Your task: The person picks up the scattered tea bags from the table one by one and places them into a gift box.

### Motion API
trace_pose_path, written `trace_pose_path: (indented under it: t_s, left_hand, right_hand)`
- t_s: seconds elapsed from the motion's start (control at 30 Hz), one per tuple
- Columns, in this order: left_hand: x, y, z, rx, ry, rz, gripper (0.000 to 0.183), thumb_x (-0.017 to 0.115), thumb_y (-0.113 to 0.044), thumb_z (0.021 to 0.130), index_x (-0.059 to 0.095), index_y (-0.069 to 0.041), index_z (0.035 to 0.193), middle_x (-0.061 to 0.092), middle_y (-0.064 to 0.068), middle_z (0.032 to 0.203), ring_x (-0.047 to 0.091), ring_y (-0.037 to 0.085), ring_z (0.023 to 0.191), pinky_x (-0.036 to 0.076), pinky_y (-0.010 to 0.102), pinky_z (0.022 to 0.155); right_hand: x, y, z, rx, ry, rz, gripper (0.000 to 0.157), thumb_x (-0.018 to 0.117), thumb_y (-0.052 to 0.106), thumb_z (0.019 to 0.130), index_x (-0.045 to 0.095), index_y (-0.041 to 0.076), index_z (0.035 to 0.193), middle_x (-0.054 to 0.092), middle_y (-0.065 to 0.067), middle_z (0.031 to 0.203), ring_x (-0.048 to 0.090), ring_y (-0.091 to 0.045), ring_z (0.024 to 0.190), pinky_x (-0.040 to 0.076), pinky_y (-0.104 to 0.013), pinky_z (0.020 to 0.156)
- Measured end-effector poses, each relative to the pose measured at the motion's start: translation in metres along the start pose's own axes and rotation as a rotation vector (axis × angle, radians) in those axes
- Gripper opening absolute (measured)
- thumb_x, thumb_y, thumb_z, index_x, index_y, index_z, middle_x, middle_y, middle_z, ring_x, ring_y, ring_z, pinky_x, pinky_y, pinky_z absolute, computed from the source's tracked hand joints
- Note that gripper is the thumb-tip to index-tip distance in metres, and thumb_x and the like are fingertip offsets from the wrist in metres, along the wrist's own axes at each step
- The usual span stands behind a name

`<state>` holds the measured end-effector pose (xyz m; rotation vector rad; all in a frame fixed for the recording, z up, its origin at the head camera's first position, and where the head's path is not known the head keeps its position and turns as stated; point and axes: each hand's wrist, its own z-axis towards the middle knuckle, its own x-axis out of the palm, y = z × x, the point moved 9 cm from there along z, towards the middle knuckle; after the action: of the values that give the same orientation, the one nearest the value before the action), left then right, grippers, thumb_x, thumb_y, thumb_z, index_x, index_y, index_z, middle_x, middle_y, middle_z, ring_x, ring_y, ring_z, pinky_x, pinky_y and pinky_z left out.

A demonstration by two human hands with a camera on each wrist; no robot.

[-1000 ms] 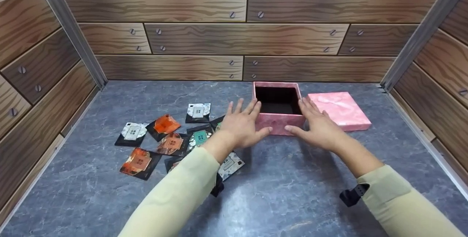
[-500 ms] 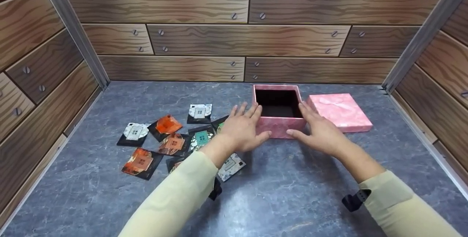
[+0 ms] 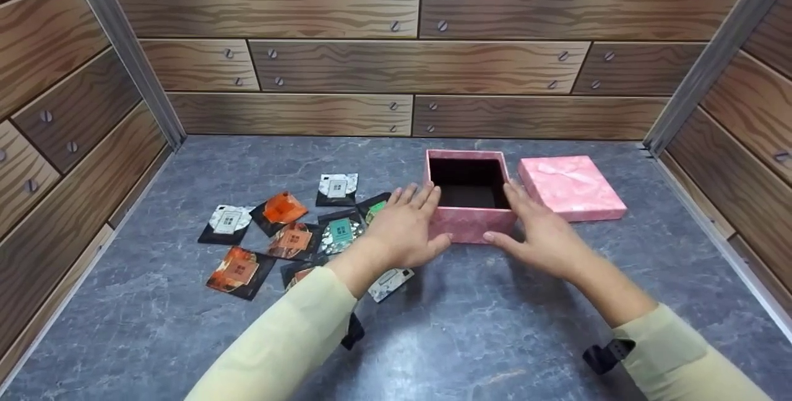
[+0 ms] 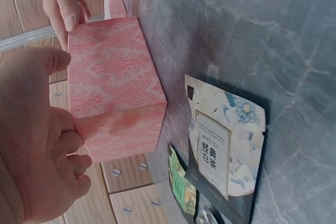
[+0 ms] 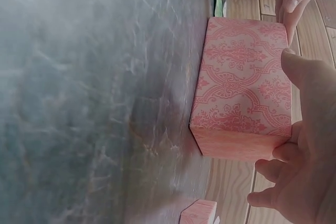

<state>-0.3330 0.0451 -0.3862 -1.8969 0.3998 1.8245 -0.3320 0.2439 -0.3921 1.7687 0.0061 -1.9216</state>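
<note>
A pink patterned gift box point(image 3: 473, 226) stands lidless on the table, its dark inside facing up. My left hand point(image 3: 402, 228) lies against its left side, with fingers extended and the thumb by the near face. On the opposite side, my right hand point(image 3: 547, 234) touches the box in the same way. From the left wrist view, the left thumb point(image 4: 55, 59) is close to the box's upper edge. The right wrist view shows the right thumb point(image 5: 294, 66) at the near face's edge. The pink lid point(image 3: 575, 187) lies to the right of the box.
Several flat tea sachets lie left of the box, among them an orange one point(image 3: 240, 272), a green one point(image 3: 339, 232) and a white one point(image 3: 337, 189). A white tea sachet point(image 4: 226, 140) lies near the left hand. Wood-patterned walls point(image 3: 346, 67) enclose the table.
The box has slid toward me between both hands, with the hands drawing back alongside it. The lid and sachets stay where they were.
</note>
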Motion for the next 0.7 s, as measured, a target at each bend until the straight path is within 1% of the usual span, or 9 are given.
trace_pose_path:
  t_s: [0.13, 0.33, 0.53, 0.7]
  left_hand:
    - [0.000, -0.003, -0.009, 0.019, -0.007, 0.013, 0.087, 0.045, -0.060, 0.106, 0.020, -0.005, 0.169, 0.018, 0.012, 0.175, 0.017, 0.033, 0.161, 0.012, 0.046, 0.130]
    - [-0.002, -0.009, -0.022, 0.043, -0.038, 0.006, 0.085, 0.048, -0.056, 0.105, 0.026, -0.004, 0.168, 0.023, 0.013, 0.174, 0.024, 0.035, 0.159, 0.018, 0.048, 0.129]
    - [-0.001, -0.015, -0.034, 0.065, -0.051, 0.021, 0.086, 0.049, -0.057, 0.105, 0.026, -0.003, 0.168, 0.025, 0.014, 0.173, 0.026, 0.035, 0.159, 0.018, 0.049, 0.129]
    - [0.000, -0.019, -0.046, 0.073, -0.057, 0.022, 0.086, 0.049, -0.057, 0.104, 0.026, -0.003, 0.168, 0.025, 0.014, 0.173, 0.027, 0.036, 0.158, 0.019, 0.050, 0.129]
  right_hand:
    - [0.001, 0.005, -0.009, -0.007, -0.008, 0.008, 0.105, 0.063, 0.067, 0.098, 0.024, -0.002, 0.166, 0.022, -0.024, 0.172, 0.030, -0.046, 0.154, 0.030, -0.065, 0.120]
    - [0.000, 0.011, -0.022, 0.003, -0.013, 0.001, 0.105, 0.063, 0.068, 0.097, 0.025, 0.000, 0.167, 0.024, -0.023, 0.172, 0.033, -0.049, 0.152, 0.032, -0.071, 0.117]
    - [0.000, 0.018, -0.034, -0.021, -0.034, -0.011, 0.101, 0.066, 0.064, 0.098, 0.028, 0.000, 0.166, 0.027, -0.023, 0.171, 0.034, -0.050, 0.151, 0.033, -0.070, 0.116]
    - [0.000, 0.025, -0.045, -0.031, -0.024, -0.021, 0.101, 0.064, 0.066, 0.098, 0.028, 0.001, 0.167, 0.025, -0.020, 0.172, 0.034, -0.054, 0.149, 0.031, -0.072, 0.116]
